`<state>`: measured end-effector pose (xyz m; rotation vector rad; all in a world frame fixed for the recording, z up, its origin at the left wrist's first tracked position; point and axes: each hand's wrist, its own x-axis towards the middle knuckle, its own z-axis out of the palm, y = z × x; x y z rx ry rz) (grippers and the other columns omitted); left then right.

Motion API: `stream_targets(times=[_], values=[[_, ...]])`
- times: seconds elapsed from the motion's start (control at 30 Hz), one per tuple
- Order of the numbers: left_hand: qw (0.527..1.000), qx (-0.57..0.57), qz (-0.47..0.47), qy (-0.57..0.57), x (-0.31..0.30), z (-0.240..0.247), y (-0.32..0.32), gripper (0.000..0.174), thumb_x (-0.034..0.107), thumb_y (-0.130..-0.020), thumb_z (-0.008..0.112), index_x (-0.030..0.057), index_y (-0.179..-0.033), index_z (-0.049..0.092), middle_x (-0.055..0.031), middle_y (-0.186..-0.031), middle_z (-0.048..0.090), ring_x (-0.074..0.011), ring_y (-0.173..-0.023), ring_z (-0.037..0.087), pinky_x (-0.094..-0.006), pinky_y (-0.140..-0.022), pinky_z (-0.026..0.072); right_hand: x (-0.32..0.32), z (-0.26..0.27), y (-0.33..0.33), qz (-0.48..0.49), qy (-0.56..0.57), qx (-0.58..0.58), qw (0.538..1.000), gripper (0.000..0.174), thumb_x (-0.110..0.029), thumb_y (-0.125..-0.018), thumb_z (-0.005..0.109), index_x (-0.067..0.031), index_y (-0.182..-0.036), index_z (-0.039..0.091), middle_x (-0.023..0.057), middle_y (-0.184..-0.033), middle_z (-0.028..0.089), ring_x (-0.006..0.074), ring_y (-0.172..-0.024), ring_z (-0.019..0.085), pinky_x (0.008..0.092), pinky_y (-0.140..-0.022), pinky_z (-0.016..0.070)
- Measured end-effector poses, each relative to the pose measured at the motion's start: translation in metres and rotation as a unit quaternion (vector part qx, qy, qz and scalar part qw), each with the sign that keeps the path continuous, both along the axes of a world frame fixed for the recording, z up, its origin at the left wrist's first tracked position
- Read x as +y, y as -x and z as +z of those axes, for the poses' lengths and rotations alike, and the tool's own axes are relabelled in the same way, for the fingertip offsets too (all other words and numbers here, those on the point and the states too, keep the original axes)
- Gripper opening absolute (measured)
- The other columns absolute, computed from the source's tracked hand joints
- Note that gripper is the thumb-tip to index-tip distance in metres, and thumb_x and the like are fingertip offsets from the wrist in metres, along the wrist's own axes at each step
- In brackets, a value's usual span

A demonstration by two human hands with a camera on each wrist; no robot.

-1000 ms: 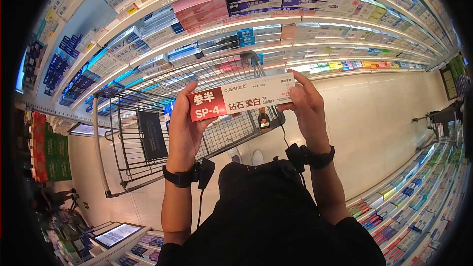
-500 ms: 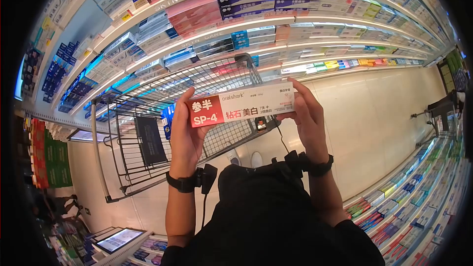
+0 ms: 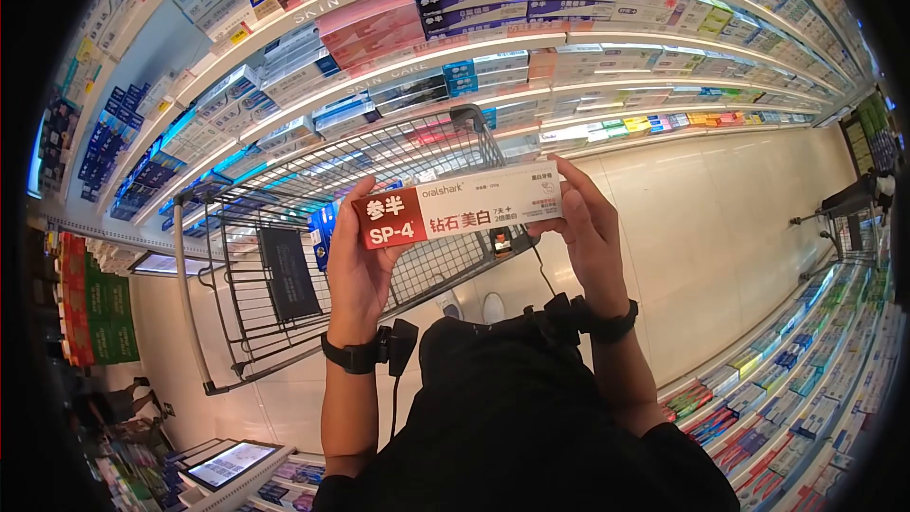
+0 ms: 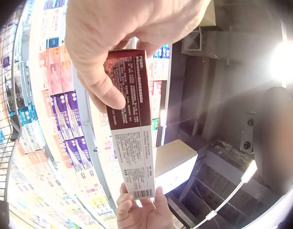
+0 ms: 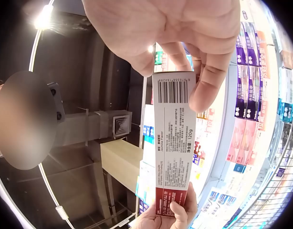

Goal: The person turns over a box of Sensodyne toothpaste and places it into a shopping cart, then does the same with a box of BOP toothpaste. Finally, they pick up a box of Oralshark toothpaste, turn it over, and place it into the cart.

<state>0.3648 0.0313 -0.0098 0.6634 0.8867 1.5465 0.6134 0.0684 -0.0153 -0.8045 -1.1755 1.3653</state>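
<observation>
I hold a long red-and-white toothpaste box level between both hands, above a wire shopping cart. My left hand grips the red end, thumb across the back of the box. My right hand pinches the white end, where a barcode shows on the box. The front reads "SP-4" and "oralshark". In each wrist view the other hand shows at the far end of the box.
Lit shelves packed with boxed toothpaste and skin care rise ahead. More stocked shelves run along the lower right. A dark panel and a blue box lie in the cart. A second cart stands at the far right of the pale aisle floor.
The box and both hands have dropped slightly and shifted a little left. The grip on each end is unchanged.
</observation>
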Motion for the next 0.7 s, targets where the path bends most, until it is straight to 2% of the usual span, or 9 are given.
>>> stream_targets(times=[0.3, 0.5, 0.7], values=[[1.000, -0.027, 0.001, -0.009, 0.0015, -0.0077, 0.0025, 0.050, 0.037, -0.102, 0.035, 0.0010, -0.136, 0.038, -0.0141, -0.122, 0.052, -0.0244, -0.107, 0.061, -0.0328, -0.081, 0.0603, 0.0017, -0.0029, -0.0002, 0.010, 0.002, -0.005, 1.000, 0.050, -0.026, -0.099, 0.049, 0.0040, -0.137, 0.040, 0.0126, -0.101, 0.063, 0.0150, -0.080, 0.064, 0.0266, -0.074, 0.0543], [0.999, -0.027, 0.020, -0.015, -0.0005, -0.0066, 0.0043, 0.050, 0.037, -0.102, 0.035, 0.0019, -0.137, 0.038, -0.0145, -0.123, 0.051, -0.0248, -0.107, 0.061, -0.0334, -0.082, 0.0604, 0.0014, -0.0022, 0.0053, 0.019, 0.008, 0.017, 1.000, 0.048, -0.019, -0.098, 0.050, 0.0036, -0.139, 0.038, 0.0117, -0.102, 0.064, 0.0144, -0.086, 0.063, 0.0263, -0.074, 0.0538], [0.999, -0.035, 0.025, -0.009, -0.0026, -0.0073, 0.0064, 0.049, 0.036, -0.102, 0.035, -0.0003, -0.134, 0.040, -0.0150, -0.121, 0.054, -0.0236, -0.106, 0.062, -0.0325, -0.083, 0.0596, 0.0010, -0.0053, 0.0045, 0.046, 0.006, 0.012, 0.999, 0.055, -0.010, -0.093, 0.058, 0.0027, -0.141, 0.034, 0.0130, -0.106, 0.063, 0.0154, -0.091, 0.062, 0.0273, -0.077, 0.0531]])
